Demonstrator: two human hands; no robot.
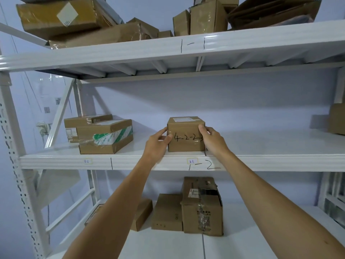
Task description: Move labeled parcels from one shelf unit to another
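A small brown cardboard parcel (pixel 185 134) with "4-2-200" handwritten on its front and a white label on top rests on the middle shelf (pixel 261 161), which is marked "1-2". My left hand (pixel 157 143) grips its left side, thumb on the front face. My right hand (pixel 211 140) clasps its right side, fingers over the upper right corner. The parcel stands upright near the shelf's front edge.
Two stacked flat boxes (pixel 104 136) lie to the left on the same shelf, and a box (pixel 337 118) sits at the far right. The top shelf (pixel 242 43), marked "1-1", carries several parcels. Below, three boxes (pixel 202 206) stand together. A white upright (pixel 16 165) runs along the left.
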